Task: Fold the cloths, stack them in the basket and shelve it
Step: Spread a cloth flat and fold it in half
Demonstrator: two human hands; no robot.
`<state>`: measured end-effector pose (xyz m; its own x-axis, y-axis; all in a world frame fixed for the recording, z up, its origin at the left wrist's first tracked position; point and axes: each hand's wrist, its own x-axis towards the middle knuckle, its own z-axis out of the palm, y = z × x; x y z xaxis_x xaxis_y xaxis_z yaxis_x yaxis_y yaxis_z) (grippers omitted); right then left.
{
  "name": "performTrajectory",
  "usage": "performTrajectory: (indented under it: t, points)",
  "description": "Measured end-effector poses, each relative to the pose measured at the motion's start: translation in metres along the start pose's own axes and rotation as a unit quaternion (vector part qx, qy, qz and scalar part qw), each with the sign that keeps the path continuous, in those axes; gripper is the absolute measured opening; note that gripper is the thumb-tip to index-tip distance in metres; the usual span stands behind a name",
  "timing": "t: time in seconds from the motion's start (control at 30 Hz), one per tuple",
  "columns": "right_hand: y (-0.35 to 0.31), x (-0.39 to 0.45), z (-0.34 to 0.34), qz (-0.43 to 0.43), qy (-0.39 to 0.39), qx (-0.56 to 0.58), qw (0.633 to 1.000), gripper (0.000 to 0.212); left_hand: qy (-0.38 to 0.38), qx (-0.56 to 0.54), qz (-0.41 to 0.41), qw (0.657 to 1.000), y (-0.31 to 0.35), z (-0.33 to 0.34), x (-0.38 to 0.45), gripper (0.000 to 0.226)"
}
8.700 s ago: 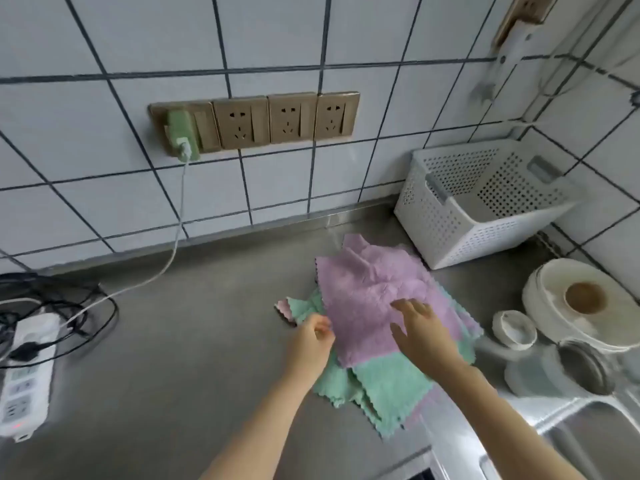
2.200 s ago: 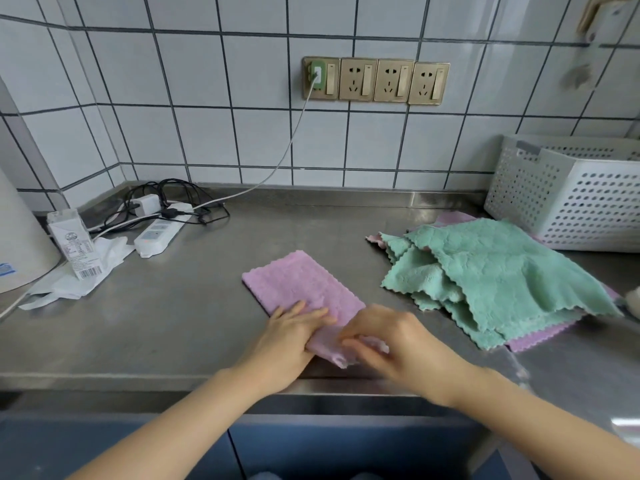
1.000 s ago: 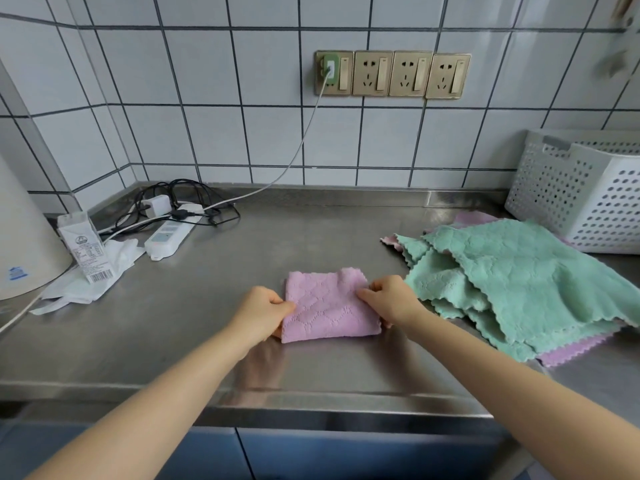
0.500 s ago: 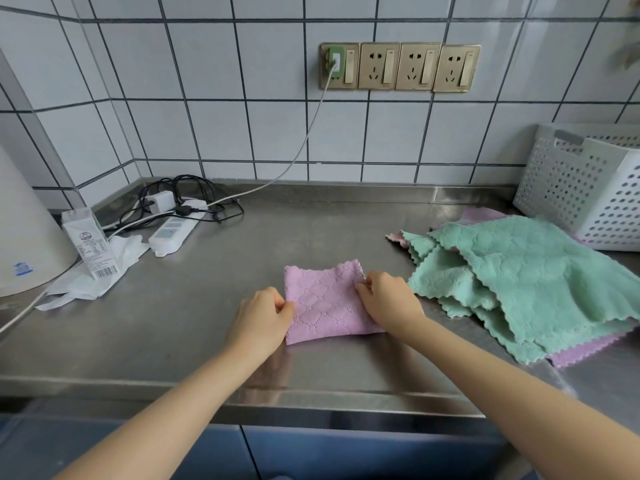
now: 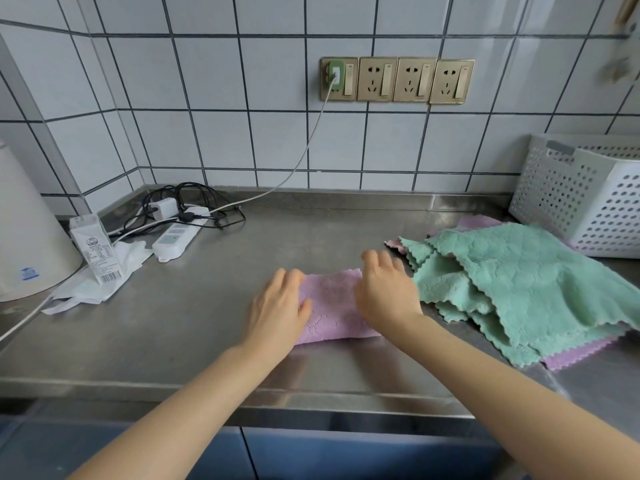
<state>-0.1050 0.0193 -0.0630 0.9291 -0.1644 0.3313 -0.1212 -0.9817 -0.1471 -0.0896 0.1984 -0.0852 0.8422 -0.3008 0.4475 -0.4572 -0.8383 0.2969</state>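
Fingers of the left hand (image 5: 277,308) and right hand (image 5: 386,294) lie fairly straight, pressing flat on the folded pink cloth (image 5: 332,310) mid-bench (image 5: 207,306). At three o'clock the green and pink pile (image 5: 512,289) waits unfolded; the basket (image 5: 585,199) at two o'clock shows no cloths. Half a second ago the fingers pinched the cloth's edges.

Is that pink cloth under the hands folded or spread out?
Folded: the pink cloth is a compact rectangle, far smaller than the spread green cloths beside it.

Bare counter (image 5: 221,306) left of hands, cloth pile (image 5: 512,289) (unfolded) blocks basket (image 5: 585,202) approach
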Motion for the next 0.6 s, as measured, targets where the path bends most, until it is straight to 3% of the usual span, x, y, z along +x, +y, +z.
performTrajectory:
  t: [0.07, 0.17, 0.27, 0.37, 0.43, 0.6]
  points:
    - [-0.007, 0.0, 0.009, -0.115, -0.017, 0.037, 0.993, 0.037, -0.045, -0.023, 0.087, 0.995, 0.004, 0.005, 0.006, 0.04]
    - [0.0, -0.009, 0.027, -0.193, -0.106, 0.066, 0.973, 0.071, -0.178, 0.018, 0.094, 0.979, 0.001, 0.011, -0.001, 0.067]
    - [0.027, -0.023, 0.03, -0.166, -0.139, 0.043, 0.975, 0.079, -0.23, 0.045, 0.049, 0.971, -0.014, 0.01, -0.013, 0.081]
    - [0.046, -0.037, 0.026, -0.149, -0.152, 0.027, 0.977, 0.081, -0.248, 0.05, -0.004, 0.968, -0.026, 0.001, -0.021, 0.058]
    - [0.05, -0.042, 0.024, -0.144, -0.157, 0.023, 0.977, 0.084, -0.256, 0.035, -0.037, 0.965, -0.025, -0.007, -0.022, 0.055]
    - [0.043, -0.041, 0.024, -0.131, -0.165, 0.019, 0.977, 0.076, -0.242, -0.191, -0.132, 0.942, -0.004, -0.015, -0.007, 0.064]
